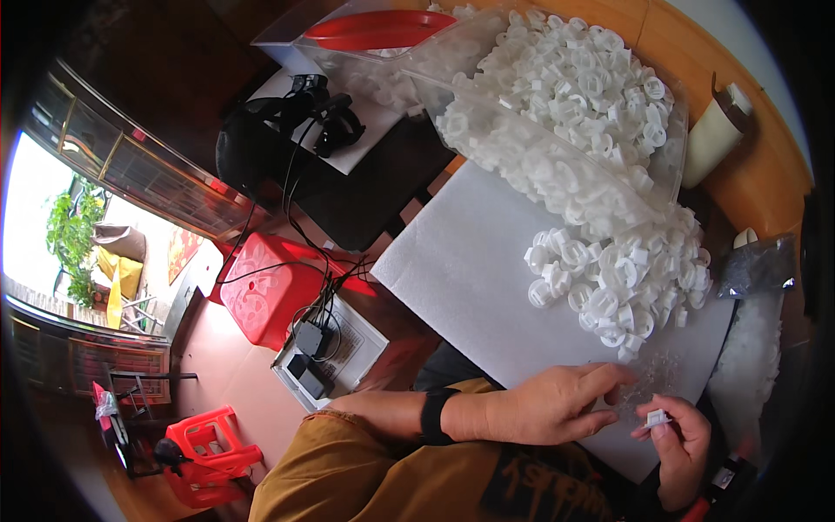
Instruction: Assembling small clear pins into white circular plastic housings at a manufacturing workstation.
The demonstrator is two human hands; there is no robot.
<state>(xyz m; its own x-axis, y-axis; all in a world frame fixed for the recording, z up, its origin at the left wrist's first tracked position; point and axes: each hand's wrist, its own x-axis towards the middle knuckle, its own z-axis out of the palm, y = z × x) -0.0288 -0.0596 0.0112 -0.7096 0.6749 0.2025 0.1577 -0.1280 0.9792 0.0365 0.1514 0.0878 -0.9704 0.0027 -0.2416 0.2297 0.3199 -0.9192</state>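
Between the thumb and fingers of my right hand (683, 448) is a small white plastic part (657, 418). My left hand (557, 404) reaches across beside it, thumb and fingers apart, with nothing visible in its grasp. Its fingertips are close to a scatter of tiny clear pieces (658, 374) on the white foam sheet (461, 235). Farther up the sheet lies a loose heap of white ring-shaped plastic parts (609, 283). Behind the heap, a clear plastic bin (544, 143) is filled with many more of them.
A cream tumbler (715, 139) and a bag of dark small pieces (758, 268) stand at the right. Beyond, a red tray (383, 31) tops another clear bin. Black headgear with cables (291, 122), a red stool (265, 287) and a carton with adapters (357, 344) are on the left.
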